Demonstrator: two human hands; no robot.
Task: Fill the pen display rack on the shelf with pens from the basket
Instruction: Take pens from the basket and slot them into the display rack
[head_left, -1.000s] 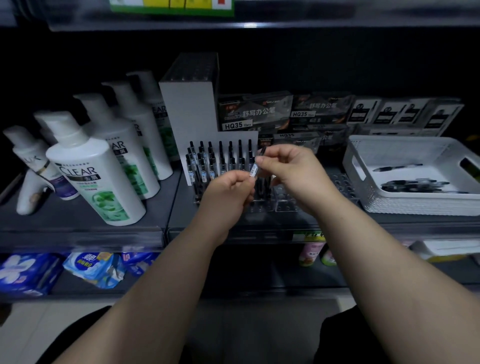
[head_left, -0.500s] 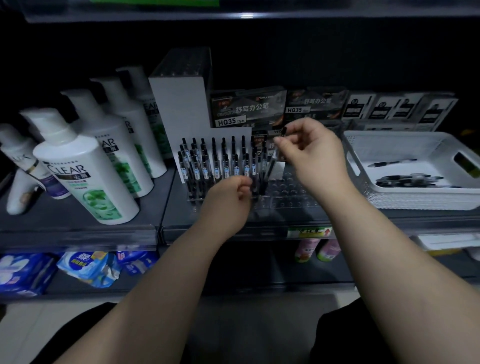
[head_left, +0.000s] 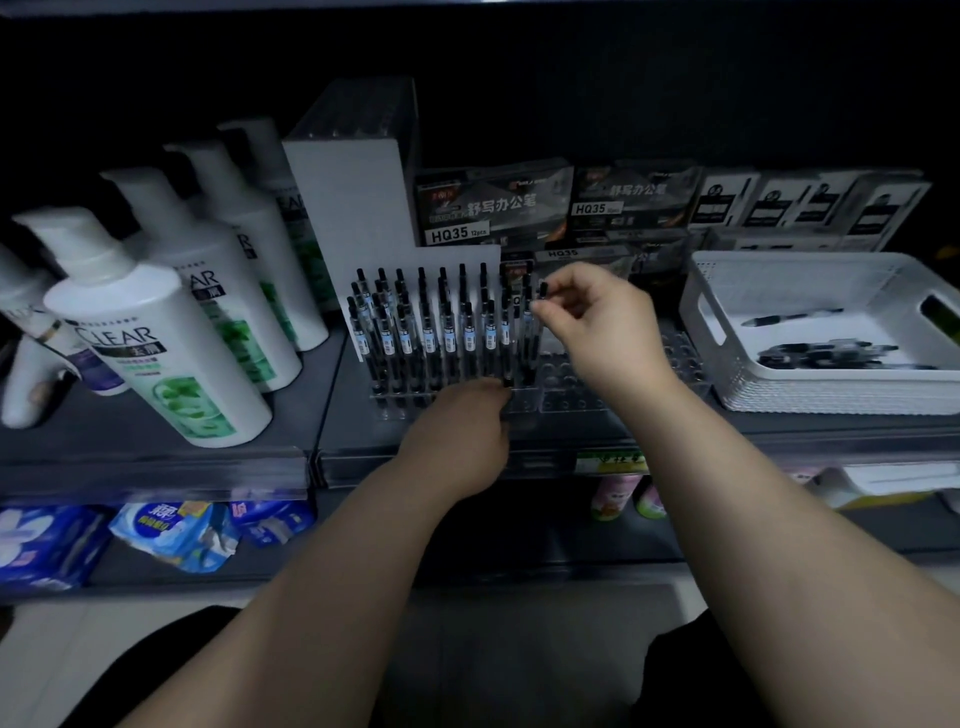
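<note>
White CLEAR shampoo bottles (head_left: 156, 338) are standing in rows at the left end of the shelf (head_left: 156, 460), and blue packets (head_left: 171, 535) are lying on the shelf level below them. Just right of the bottles, a tall white backing board (head_left: 353, 208) is rising behind the clear pen display rack (head_left: 571, 397), which is sitting near the shelf's front edge. The racked pens (head_left: 428, 332), black with pale labels, are standing upright in the rack's left part — the holes on its right side are showing bare.

The left hand (head_left: 457, 431) is resting at the rack's front edge with its fingers curled toward the base of the pens. Whether it is gripping anything cannot be told, since the fingertips are hidden. The right hand (head_left: 602, 322) is reaching over the rack and pinching the top of the held pen (head_left: 543, 290) between thumb and forefinger. That pen is standing nearly upright at the right edge of the filled rows, its lower end down among the holes.

Behind the rack, dark pen boxes (head_left: 493, 208) marked HQ35 are lining the back of the shelf. At the right end, a white basket (head_left: 831, 397) is sitting on the shelf, well apart from both hands — the loose pens (head_left: 831, 356), black too, are lying inside it.
</note>
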